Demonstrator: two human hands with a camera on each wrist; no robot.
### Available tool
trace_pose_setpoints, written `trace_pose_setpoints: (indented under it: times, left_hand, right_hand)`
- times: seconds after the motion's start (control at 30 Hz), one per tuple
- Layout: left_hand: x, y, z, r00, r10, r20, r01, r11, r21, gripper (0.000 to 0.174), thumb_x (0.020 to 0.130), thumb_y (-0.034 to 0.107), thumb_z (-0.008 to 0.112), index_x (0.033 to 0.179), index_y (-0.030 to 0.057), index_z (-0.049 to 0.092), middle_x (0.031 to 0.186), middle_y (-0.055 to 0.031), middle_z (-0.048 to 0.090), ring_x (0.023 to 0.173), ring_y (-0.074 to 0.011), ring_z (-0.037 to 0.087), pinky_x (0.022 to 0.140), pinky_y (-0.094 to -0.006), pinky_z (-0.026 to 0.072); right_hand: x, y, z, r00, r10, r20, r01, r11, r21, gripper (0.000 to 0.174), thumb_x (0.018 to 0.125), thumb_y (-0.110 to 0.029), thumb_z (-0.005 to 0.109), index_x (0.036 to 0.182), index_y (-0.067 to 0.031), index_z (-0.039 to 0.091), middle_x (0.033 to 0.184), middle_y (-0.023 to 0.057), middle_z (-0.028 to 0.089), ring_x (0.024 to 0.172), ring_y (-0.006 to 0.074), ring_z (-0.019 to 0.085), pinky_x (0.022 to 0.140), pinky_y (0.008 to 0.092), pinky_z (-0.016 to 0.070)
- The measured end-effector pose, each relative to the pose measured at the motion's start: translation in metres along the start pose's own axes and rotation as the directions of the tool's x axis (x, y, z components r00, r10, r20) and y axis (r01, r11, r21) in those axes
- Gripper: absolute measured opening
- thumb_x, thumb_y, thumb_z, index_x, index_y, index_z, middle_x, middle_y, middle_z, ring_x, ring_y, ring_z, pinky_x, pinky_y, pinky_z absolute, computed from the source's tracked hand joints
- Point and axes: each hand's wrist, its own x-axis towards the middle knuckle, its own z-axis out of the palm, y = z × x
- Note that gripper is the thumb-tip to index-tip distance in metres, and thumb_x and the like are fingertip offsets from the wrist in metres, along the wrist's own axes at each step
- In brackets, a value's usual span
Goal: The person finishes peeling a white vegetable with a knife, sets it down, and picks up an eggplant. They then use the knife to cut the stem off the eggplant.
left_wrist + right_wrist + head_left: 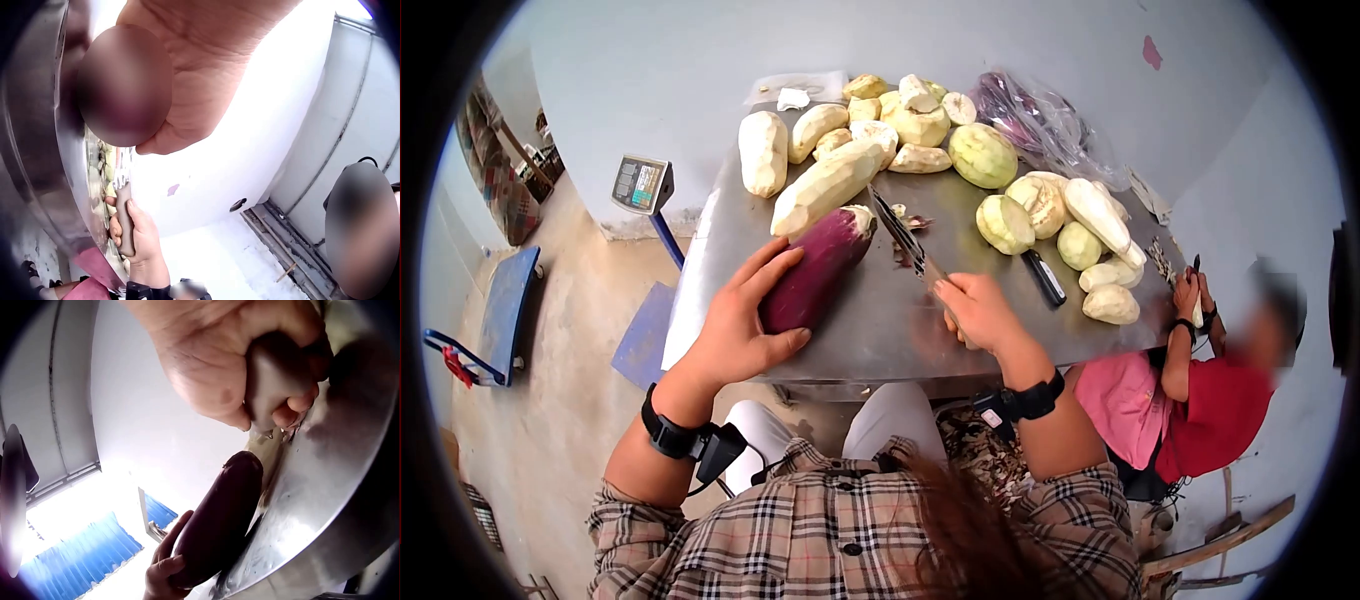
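Note:
A large purple eggplant lies tilted on the metal table, its pale, trimmed top pointing away. My left hand holds it, with the fingers over its far side and the thumb near its lower end. My right hand grips a knife by its grey-brown handle. The blade points up and away, just right of the eggplant's top. In the right wrist view the eggplant stands below the fist. A long peeled eggplant lies right behind the purple one.
More pale peeled vegetables cover the table's back and right side. Dark peel scraps lie near the blade. A black object sits right of the knife hand. Plastic-bagged eggplants lie behind. Another person works at right; a scale stands left.

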Motion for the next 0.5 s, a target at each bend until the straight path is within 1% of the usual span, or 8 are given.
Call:
trace_pose_setpoints:
  times: [0.03, 0.1, 0.13, 0.2, 0.23, 0.33, 0.43, 0.5]
  left_hand:
    - [0.0, 0.001, -0.001, 1.0, -0.007, -0.001, 0.007, 1.0, -0.006, 0.078, 0.063, 0.011, 0.077, 0.137, 0.0034, 0.05, 0.147, -0.021, 0.04, 0.13, -0.0373, 0.047, 0.105, -0.0389, 0.0423]
    - [0.001, -0.003, -0.003, 1.0, -0.004, 0.005, 0.004, 1.0, -0.007, 0.078, 0.064, 0.012, 0.078, 0.136, 0.0026, 0.05, 0.146, -0.0196, 0.042, 0.129, -0.0348, 0.049, 0.104, -0.0376, 0.0423]
    - [0.002, -0.004, -0.004, 1.0, -0.001, 0.009, 0.001, 1.0, -0.006, 0.078, 0.065, 0.013, 0.078, 0.136, 0.0023, 0.05, 0.145, -0.0189, 0.043, 0.128, -0.0335, 0.049, 0.104, -0.037, 0.0423]
    - [0.003, -0.004, -0.005, 0.985, -0.151, 0.085, 0.169, 0.942, -0.29, 0.076, 0.067, 0.013, 0.078, 0.136, 0.0012, 0.05, 0.143, -0.0186, 0.045, 0.126, -0.0301, 0.05, 0.103, -0.0356, 0.0422]
    - [0.004, -0.004, -0.006, 0.967, -0.214, 0.138, 0.253, 0.872, -0.419, 0.075, 0.068, 0.014, 0.079, 0.136, 0.0006, 0.05, 0.141, -0.0185, 0.047, 0.125, -0.0284, 0.051, 0.103, -0.0348, 0.0421]
    - [0.012, 0.022, -0.012, 0.857, -0.374, 0.354, 0.511, 0.707, -0.489, 0.072, 0.071, 0.014, 0.078, 0.135, -0.0012, 0.05, 0.136, -0.0191, 0.051, 0.123, -0.0245, 0.051, 0.101, -0.0339, 0.042]
    - [0.016, 0.021, -0.005, 0.938, -0.263, 0.226, 0.331, 0.873, -0.357, 0.065, 0.075, 0.013, 0.074, 0.135, 0.0016, 0.051, 0.136, -0.0222, 0.051, 0.122, -0.0281, 0.054, 0.1, -0.0358, 0.0436]
    - [0.017, 0.017, -0.003, 0.985, -0.115, 0.128, 0.135, 0.978, -0.16, 0.058, 0.078, 0.012, 0.071, 0.133, 0.0044, 0.055, 0.138, -0.0226, 0.05, 0.121, -0.0316, 0.055, 0.099, -0.0367, 0.0444]
  right_hand:
    - [-0.001, 0.007, 0.003, 0.996, -0.079, -0.036, 0.078, 0.997, -0.028, 0.029, 0.097, -0.025, 0.052, 0.1, 0.0012, 0.064, 0.061, 0.0045, 0.056, 0.048, 0.0107, 0.049, 0.045, 0.0279, 0.0394]
    - [0.001, 0.026, 0.011, 0.965, -0.24, -0.103, 0.232, 0.969, -0.085, 0.027, 0.093, -0.023, 0.057, 0.099, 0.0029, 0.063, 0.067, 0.0092, 0.062, 0.053, 0.0153, 0.056, 0.052, 0.0323, 0.0447]
    - [-0.004, 0.029, 0.014, 0.947, -0.286, -0.146, 0.28, 0.958, -0.06, 0.026, 0.093, -0.021, 0.058, 0.103, 0.0027, 0.062, 0.068, 0.0099, 0.062, 0.055, 0.0158, 0.058, 0.054, 0.0321, 0.0452]
    - [-0.018, 0.029, 0.019, 0.9, -0.368, -0.233, 0.375, 0.927, -0.013, 0.027, 0.092, -0.017, 0.059, 0.11, 0.0023, 0.062, 0.071, 0.0113, 0.064, 0.061, 0.0167, 0.061, 0.059, 0.0316, 0.0463]
    - [-0.026, 0.024, 0.016, 0.934, -0.298, -0.197, 0.304, 0.953, -0.002, 0.03, 0.092, -0.014, 0.057, 0.117, 0.0018, 0.06, 0.08, 0.015, 0.066, 0.07, 0.0212, 0.063, 0.064, 0.0325, 0.0476]
    - [-0.039, 0.032, 0.02, 0.857, -0.454, -0.243, 0.439, 0.891, -0.113, 0.035, 0.092, -0.015, 0.058, 0.123, 0.0015, 0.057, 0.094, 0.0186, 0.066, 0.077, 0.0285, 0.064, 0.068, 0.036, 0.0492]
    - [-0.051, 0.031, 0.022, 0.734, -0.643, -0.218, 0.546, 0.75, -0.373, 0.04, 0.092, -0.016, 0.059, 0.129, 0.0006, 0.054, 0.102, 0.0202, 0.063, 0.083, 0.0363, 0.063, 0.07, 0.04, 0.05]
    - [-0.061, 0.029, 0.024, 0.804, -0.562, -0.193, 0.462, 0.795, -0.393, 0.043, 0.092, -0.016, 0.059, 0.132, -0.0007, 0.052, 0.1, 0.0198, 0.062, 0.082, 0.0391, 0.062, 0.071, 0.0417, 0.0499]
